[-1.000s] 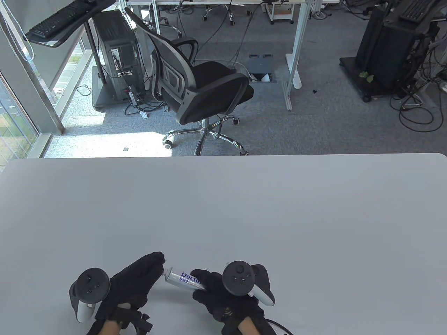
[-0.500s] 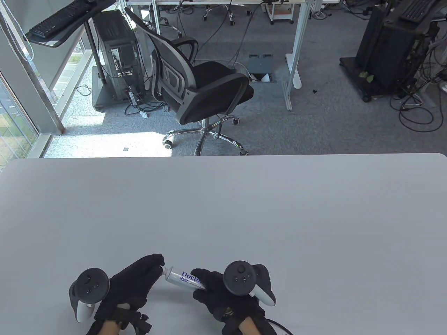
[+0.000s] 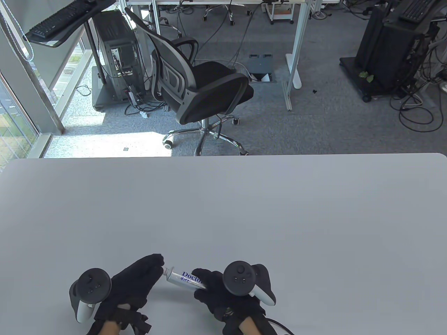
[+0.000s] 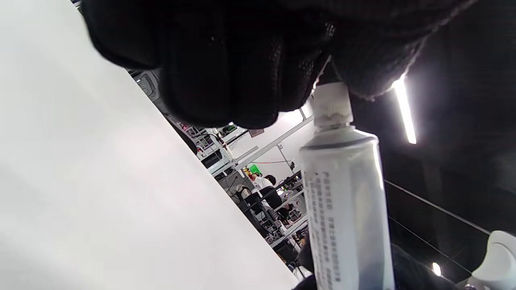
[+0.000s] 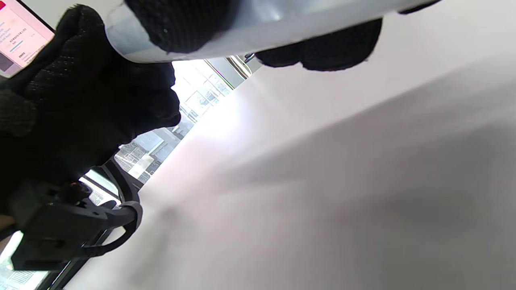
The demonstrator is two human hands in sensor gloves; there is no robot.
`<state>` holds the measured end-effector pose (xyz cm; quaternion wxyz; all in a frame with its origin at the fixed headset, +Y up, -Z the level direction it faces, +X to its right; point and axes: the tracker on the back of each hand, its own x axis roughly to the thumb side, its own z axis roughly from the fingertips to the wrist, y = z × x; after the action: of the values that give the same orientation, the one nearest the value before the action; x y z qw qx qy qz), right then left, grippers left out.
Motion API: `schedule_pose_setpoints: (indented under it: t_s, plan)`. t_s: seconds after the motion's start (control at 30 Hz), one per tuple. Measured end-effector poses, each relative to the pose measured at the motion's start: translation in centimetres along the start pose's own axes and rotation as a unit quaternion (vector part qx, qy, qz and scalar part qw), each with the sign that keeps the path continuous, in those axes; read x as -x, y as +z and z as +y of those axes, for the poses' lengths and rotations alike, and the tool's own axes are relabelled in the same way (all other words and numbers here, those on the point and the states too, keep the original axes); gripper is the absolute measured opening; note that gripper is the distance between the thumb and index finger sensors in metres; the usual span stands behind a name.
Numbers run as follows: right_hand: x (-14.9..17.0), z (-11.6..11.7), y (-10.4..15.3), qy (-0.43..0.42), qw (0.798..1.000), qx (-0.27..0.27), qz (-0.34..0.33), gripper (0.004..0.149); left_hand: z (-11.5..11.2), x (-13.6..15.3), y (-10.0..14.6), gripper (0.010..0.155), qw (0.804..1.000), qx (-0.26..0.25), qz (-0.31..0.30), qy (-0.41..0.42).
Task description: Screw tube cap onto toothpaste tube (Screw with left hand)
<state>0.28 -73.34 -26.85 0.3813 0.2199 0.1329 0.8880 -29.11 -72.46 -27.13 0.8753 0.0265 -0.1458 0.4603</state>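
A white toothpaste tube with blue lettering is held just above the table near the front edge. My right hand grips its body; the tube also shows in the right wrist view. My left hand has its fingertips closed around the tube's nozzle end. In the left wrist view the white ridged cap sits on the neck of the tube, with my gloved fingers wrapped over its top.
The grey table stretches wide ahead of both hands. Beyond its far edge stand a black office chair and desk legs on the floor.
Almost nothing has moved. My left fingertips have shifted very slightly at the cap end; the tube and my right hand stay where they were.
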Motion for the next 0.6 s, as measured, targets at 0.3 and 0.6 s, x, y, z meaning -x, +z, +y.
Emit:
schedule_pose_setpoints:
  t_s: [0.3,0.6]
  plan:
    - [0.09,-0.04,0.01,0.003,1.0,0.0,0.004,0.049,-0.06,-0.38,-0.09,0.049,1.0,0.012,-0.017,0.013]
    - [-0.06,0.0,0.06,0.007,1.0,-0.003,0.003,0.05,-0.11,-0.38,-0.18,0.047,1.0,0.02,-0.018,0.009]
